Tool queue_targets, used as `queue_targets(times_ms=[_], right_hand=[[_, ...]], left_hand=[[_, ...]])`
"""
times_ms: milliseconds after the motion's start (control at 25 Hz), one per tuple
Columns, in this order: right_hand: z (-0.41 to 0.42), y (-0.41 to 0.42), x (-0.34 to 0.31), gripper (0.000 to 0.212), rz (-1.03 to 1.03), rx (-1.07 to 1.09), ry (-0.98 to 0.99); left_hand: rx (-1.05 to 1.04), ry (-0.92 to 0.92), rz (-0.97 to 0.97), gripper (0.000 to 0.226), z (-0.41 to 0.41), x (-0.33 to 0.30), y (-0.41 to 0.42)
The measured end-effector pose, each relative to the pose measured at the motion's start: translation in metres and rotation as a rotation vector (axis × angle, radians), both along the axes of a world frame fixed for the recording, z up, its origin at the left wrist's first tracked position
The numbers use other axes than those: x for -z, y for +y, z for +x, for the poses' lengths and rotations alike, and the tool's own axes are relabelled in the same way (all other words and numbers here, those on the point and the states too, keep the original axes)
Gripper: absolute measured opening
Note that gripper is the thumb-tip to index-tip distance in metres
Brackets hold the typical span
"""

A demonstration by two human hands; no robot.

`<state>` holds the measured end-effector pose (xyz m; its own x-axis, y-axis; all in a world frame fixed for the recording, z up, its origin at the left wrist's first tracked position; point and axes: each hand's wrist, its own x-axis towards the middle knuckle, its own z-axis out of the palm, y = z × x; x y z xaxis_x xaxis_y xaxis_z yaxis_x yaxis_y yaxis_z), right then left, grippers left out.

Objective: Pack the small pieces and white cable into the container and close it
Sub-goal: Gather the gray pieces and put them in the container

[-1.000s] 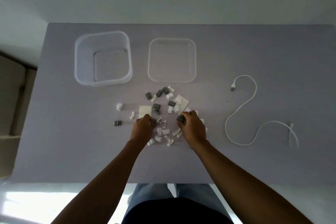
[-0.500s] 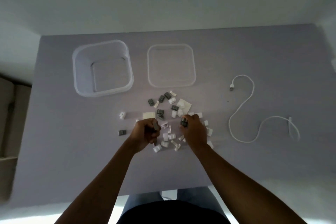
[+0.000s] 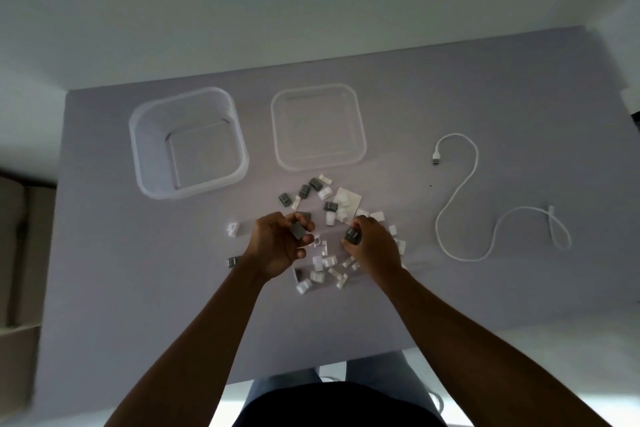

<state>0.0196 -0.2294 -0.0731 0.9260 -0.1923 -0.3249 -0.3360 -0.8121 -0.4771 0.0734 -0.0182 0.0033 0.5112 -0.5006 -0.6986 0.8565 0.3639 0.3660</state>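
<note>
Head view: a person's two bare hands work over a grey table [image 3: 138, 288].
Left hand [image 3: 277, 246]: its grip is closed on a grey piece [image 3: 298, 230], lifted a little above the pile.
Right hand [image 3: 372, 246]: its grip is closed on another grey piece [image 3: 352, 234], at the right side of the pile.
Small pieces [image 3: 322, 263]: grey and white, scattered on the table between and beyond the hands.
Container [image 3: 188, 142]: open, at the far left, nothing visible inside.
Lid [image 3: 318, 126]: lies flat just right of the container.
White cable [image 3: 464, 184]: curved loosely on the table, well to the right.
</note>
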Motion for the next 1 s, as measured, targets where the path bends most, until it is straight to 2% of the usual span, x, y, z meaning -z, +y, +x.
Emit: queue_targets(times_ms=[80,160,240,320,400,520,600,640,760,880,1000], right_hand=[[0.000,0.000,0.000,0.039,0.066,0.060,-0.008],[0.002,0.000,-0.003,0.033,0.262,0.189,-0.091],[0.005,0.000,-0.015,0.021,0.707,0.490,-0.082],[0.007,0.000,-0.030,0.015,1.236,0.748,0.044],[0.006,-0.002,-0.040,0.021,1.512,0.806,0.139],[0.006,-0.006,-0.047,0.029,1.683,0.760,0.183],[0.009,-0.008,-0.049,0.028,1.661,0.751,0.206],[0.012,-0.008,-0.049,0.027,1.584,0.743,0.213],[0.020,-0.003,-0.041,0.036,1.078,0.622,0.150],[0.031,0.004,-0.029,0.032,0.553,0.335,-0.070],[0.047,0.014,-0.026,0.017,0.286,0.096,-0.163]], left_hand=[[-0.028,0.032,0.148,0.012,0.006,0.004,-0.001],[0.059,0.013,0.381,0.022,0.011,0.012,-0.001],[0.293,-0.205,0.776,0.023,0.015,0.022,-0.001],[0.573,-0.592,1.159,0.025,0.016,0.030,-0.002],[0.782,-0.849,1.250,0.036,0.018,0.036,-0.006],[0.946,-0.949,1.233,0.061,0.024,0.049,-0.009],[0.984,-0.974,1.240,0.061,0.027,0.056,-0.010],[0.994,-0.992,1.248,0.055,0.027,0.057,-0.011],[1.003,-1.046,1.240,0.040,0.026,0.064,-0.015],[0.961,-1.051,1.197,0.029,0.026,0.070,-0.017],[0.875,-1.001,1.169,0.025,0.025,0.074,-0.013]])
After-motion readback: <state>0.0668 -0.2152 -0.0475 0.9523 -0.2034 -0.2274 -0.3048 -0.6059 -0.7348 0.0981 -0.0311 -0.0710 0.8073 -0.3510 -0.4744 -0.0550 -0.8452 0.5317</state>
